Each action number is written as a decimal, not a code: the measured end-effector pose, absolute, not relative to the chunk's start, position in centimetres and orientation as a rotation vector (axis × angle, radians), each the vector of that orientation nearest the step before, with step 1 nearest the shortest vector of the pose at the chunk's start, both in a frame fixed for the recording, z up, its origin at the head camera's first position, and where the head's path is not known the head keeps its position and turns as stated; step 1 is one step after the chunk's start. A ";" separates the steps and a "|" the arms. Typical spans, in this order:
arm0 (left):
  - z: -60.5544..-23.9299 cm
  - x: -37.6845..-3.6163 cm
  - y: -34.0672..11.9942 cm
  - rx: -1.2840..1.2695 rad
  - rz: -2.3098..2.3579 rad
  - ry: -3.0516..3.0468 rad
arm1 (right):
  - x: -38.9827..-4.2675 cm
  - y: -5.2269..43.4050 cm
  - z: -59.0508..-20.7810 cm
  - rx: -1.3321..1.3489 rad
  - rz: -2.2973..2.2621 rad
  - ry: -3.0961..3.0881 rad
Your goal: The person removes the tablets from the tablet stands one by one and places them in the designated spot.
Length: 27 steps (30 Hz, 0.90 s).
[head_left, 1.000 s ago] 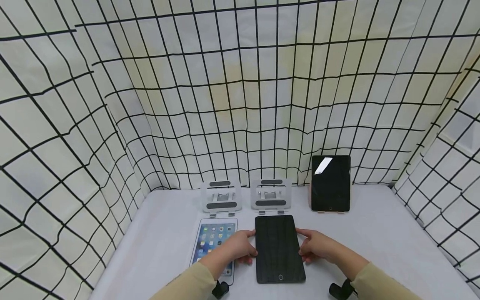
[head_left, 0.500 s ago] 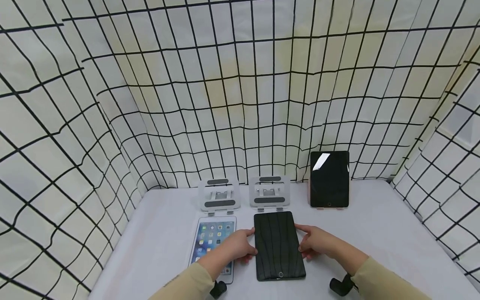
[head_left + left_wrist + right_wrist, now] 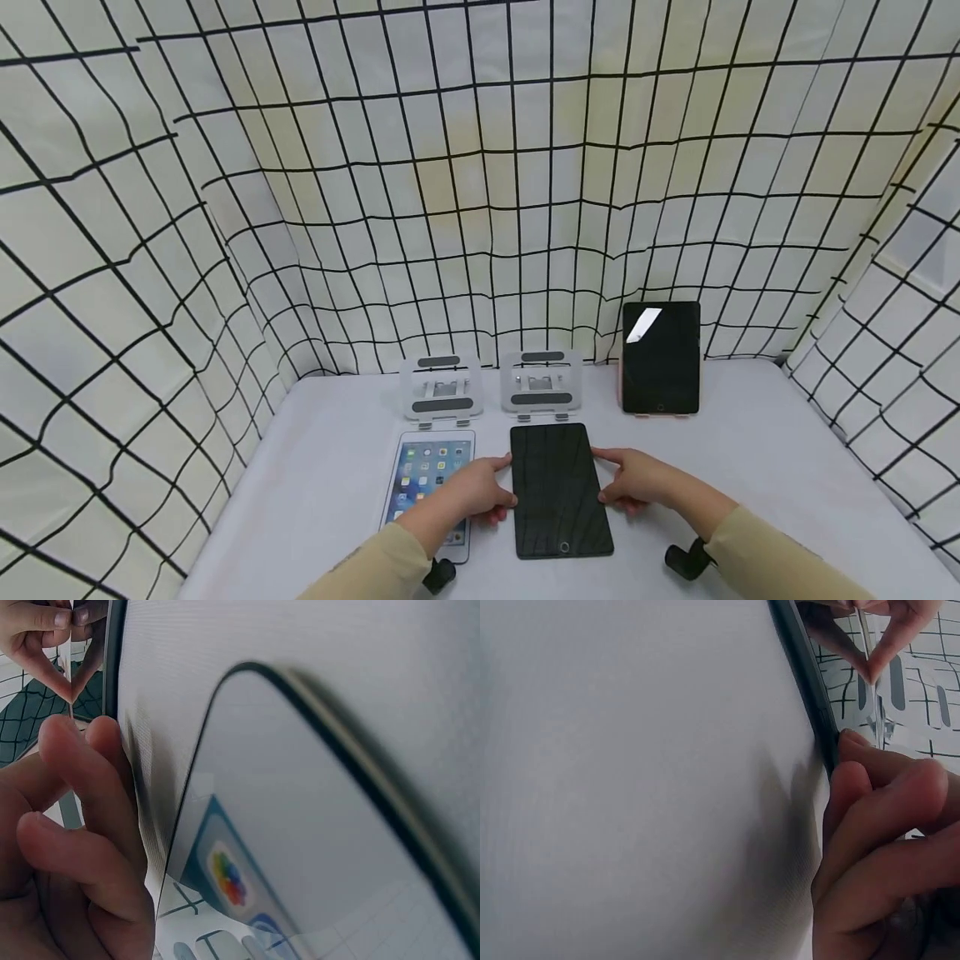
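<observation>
A black tablet (image 3: 561, 492) lies on the white table, dark screen up and home button toward the person. My left hand (image 3: 480, 490) holds its left edge, thumb and index finger spread along the side. On the opposite edge, my right hand (image 3: 636, 481) holds it the same way. Fingertips (image 3: 851, 780) meet the tablet's rim in the right wrist view, with the other fingers bent. Beneath the left wrist is a white tablet (image 3: 427, 462) with its home screen lit, partly covered by that hand and forearm. Its corner (image 3: 247, 727) fills much of the left wrist view.
Behind the two flat tablets stand two clear stands, a left one (image 3: 442, 385) and a right one (image 3: 542, 382), with grey pads. Another black tablet (image 3: 661, 358) leans upright on a pinkish stand at the back right. A grid-patterned curtain (image 3: 480, 183) encloses the table (image 3: 315, 483).
The head view has tipped slightly, so everything sits a little higher in it. Both hands and the black tablet keep their places.
</observation>
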<state>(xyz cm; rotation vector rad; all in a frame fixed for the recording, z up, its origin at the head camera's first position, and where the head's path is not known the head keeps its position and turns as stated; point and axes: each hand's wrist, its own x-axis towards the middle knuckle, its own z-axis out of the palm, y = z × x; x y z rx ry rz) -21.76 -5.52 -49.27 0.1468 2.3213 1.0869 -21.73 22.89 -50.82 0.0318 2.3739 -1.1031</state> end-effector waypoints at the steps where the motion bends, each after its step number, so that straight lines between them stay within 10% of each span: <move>1: -49.2 -21.7 -5.3 0.153 1.087 2.316 | -21.6 23.1 -50.8 0.037 -1.078 2.387; 27: -50.2 -22.3 -5.5 0.200 1.164 2.411 | -21.0 24.0 -50.6 -0.023 -1.007 2.558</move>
